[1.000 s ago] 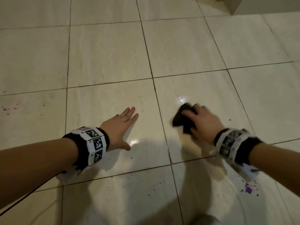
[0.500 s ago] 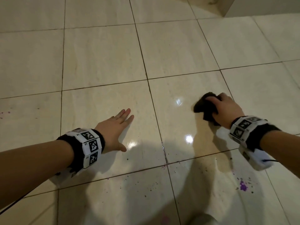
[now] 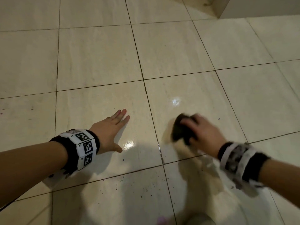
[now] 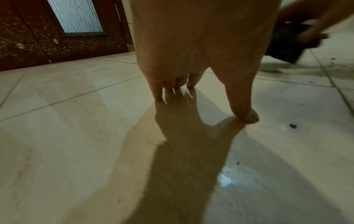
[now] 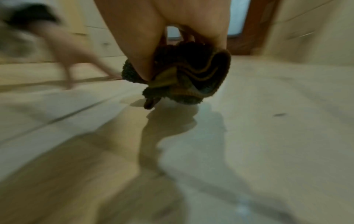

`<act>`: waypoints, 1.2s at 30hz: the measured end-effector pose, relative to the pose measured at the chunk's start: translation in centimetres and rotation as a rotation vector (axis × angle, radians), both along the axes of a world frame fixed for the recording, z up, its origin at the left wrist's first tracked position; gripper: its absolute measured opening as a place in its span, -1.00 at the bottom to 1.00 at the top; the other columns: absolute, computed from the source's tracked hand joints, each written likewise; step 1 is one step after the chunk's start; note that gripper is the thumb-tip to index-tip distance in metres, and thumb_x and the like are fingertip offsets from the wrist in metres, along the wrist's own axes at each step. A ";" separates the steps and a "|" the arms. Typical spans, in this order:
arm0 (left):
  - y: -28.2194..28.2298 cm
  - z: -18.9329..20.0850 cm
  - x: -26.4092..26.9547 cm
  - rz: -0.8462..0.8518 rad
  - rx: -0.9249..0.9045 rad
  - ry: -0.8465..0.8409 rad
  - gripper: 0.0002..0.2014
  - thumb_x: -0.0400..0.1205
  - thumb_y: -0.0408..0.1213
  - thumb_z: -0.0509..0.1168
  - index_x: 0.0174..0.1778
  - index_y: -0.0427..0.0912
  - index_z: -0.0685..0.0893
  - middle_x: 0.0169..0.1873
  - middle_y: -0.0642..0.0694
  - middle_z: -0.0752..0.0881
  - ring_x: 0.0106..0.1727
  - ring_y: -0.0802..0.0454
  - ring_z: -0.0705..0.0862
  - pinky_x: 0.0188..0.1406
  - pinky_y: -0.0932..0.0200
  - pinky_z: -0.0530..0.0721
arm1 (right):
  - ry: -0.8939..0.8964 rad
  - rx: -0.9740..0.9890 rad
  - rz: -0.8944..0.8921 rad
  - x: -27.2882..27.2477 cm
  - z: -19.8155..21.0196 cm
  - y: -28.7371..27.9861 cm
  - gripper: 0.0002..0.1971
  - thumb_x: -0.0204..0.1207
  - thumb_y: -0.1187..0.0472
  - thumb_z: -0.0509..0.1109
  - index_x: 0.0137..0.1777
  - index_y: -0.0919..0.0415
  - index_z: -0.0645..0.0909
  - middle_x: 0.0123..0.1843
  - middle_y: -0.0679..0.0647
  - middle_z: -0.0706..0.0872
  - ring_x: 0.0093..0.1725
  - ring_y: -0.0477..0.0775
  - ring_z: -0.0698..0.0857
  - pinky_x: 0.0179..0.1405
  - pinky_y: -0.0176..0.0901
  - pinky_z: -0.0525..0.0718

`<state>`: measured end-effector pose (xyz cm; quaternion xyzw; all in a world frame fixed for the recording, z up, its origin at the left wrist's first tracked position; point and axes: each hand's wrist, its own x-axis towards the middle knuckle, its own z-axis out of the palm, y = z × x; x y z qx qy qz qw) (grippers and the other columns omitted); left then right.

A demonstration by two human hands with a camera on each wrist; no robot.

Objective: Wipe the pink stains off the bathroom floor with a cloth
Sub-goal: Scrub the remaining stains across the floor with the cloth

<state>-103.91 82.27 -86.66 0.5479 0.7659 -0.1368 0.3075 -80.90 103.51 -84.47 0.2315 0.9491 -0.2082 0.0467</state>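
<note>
A dark bunched cloth (image 3: 180, 129) lies pressed on the cream tiled floor (image 3: 97, 54), and my right hand (image 3: 197, 133) grips it; the hand is motion-blurred. The right wrist view shows the cloth (image 5: 187, 75) folded under my fingers and thumb. My left hand (image 3: 113, 127) lies flat on the tile to the left, fingers straight and together, thumb out; in the left wrist view its fingertips (image 4: 159, 97) touch the floor. Small purple specks (image 3: 146, 185) dot the tile nearest me, and one speck (image 3: 219, 118) sits right of the cloth. Faint stains (image 3: 2, 111) mark the far left tile.
A wall corner (image 3: 217, 8) rises at the top right. A dark wooden door (image 4: 57, 30) with a frosted glass pane stands beyond my left hand. Dark grout lines cross the wet, glossy floor. A blue-purple speck (image 4: 292, 126) lies near my left thumb.
My right hand swept the cloth out to the right and has come back left and toward me. The left hand stays planted flat on the tile.
</note>
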 end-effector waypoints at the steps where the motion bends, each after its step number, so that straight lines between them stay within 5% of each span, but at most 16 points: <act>1: 0.0 -0.1 -0.1 -0.001 0.001 -0.002 0.15 0.48 0.23 0.35 0.60 -0.08 -0.43 0.45 0.03 -0.56 0.63 0.08 -0.35 0.58 0.23 -0.08 | -0.030 0.088 -0.073 -0.1 -0.2 3.2 -0.47 0.32 0.27 0.43 0.34 0.13 0.53 0.12 0.25 0.54 0.06 0.37 0.59 -0.06 0.14 0.66; 5: -0.1 -0.2 -0.1 0.009 0.002 -0.006 0.16 0.47 0.24 0.35 0.59 -0.07 -0.46 0.44 0.05 -0.57 0.63 0.10 -0.36 0.59 0.23 -0.06 | -0.241 0.183 -0.368 0.8 0.3 12.1 -0.43 0.42 0.35 0.39 0.46 0.12 0.41 0.23 0.35 0.45 0.17 0.43 0.53 0.09 0.14 0.59; 8: -0.1 -0.2 0.0 0.010 0.007 -0.004 0.16 0.47 0.24 0.35 0.59 -0.06 -0.45 0.44 0.05 -0.57 0.63 0.11 -0.36 0.59 0.21 -0.02 | -0.327 0.112 -0.417 1.8 -0.9 11.9 -0.46 0.43 0.26 0.42 0.42 0.10 0.43 0.19 0.30 0.47 0.16 0.40 0.54 0.09 0.07 0.56; 11: -0.1 -0.1 -0.1 0.007 0.012 -0.006 0.16 0.47 0.24 0.35 0.59 -0.07 -0.46 0.44 0.05 -0.57 0.63 0.11 -0.36 0.59 0.23 -0.02 | -0.266 0.107 -0.200 3.2 -1.7 6.9 -0.38 0.31 0.30 0.46 0.42 0.12 0.47 0.20 0.25 0.52 0.14 0.35 0.54 0.04 0.02 0.58; 16: -0.2 -0.1 -0.2 0.003 0.013 -0.008 0.16 0.47 0.25 0.34 0.58 -0.06 -0.47 0.44 0.06 -0.57 0.63 0.11 -0.36 0.60 0.22 -0.01 | -0.228 0.027 0.315 6.4 -1.4 -2.7 -0.27 -0.09 0.12 0.57 0.19 -0.06 0.48 -0.04 0.04 0.66 -0.20 0.08 0.69 -0.53 -0.15 0.71; 22: -0.5 -0.2 -0.4 -0.001 0.024 -0.012 0.14 0.48 0.25 0.33 0.60 -0.05 -0.43 0.43 0.07 -0.57 0.63 0.11 -0.34 0.64 0.19 0.01 | -0.116 -0.038 0.208 1.4 -0.1 -1.6 -0.41 0.18 0.28 0.48 0.30 0.10 0.55 0.06 0.20 0.61 -0.03 0.28 0.63 -0.28 0.10 0.73; 28: -2.4 0.5 -0.8 -0.018 0.011 -0.003 0.07 0.53 0.20 0.31 0.61 -0.03 -0.40 0.42 0.09 -0.56 0.63 0.14 -0.33 0.57 0.27 0.02 | -0.106 0.073 -0.060 -8.2 -0.4 0.5 -0.44 0.53 0.21 0.32 0.53 0.06 0.32 0.31 0.20 0.42 0.25 0.22 0.48 0.19 -0.01 0.57; 32: -4.9 1.0 -2.6 0.027 -0.050 0.049 0.12 0.49 0.21 0.34 0.61 -0.06 -0.41 0.52 0.01 -0.53 0.64 0.08 -0.31 0.58 0.24 0.04 | -0.183 0.055 0.316 -7.8 -1.0 -7.2 -0.45 0.54 0.13 0.31 0.53 0.04 0.31 0.43 0.20 0.35 0.31 0.23 0.42 0.16 0.08 0.61; 36: -7.6 1.5 -4.0 0.086 -0.107 0.044 0.17 0.49 0.21 0.34 0.58 -0.14 -0.47 0.52 -0.03 -0.54 0.64 0.05 -0.33 0.58 0.25 -0.01 | -0.155 -0.042 0.736 -4.2 -1.3 -14.5 -0.48 0.18 -0.02 0.61 0.17 0.01 0.64 0.11 0.16 0.64 -0.08 0.17 0.66 -0.38 -0.07 0.74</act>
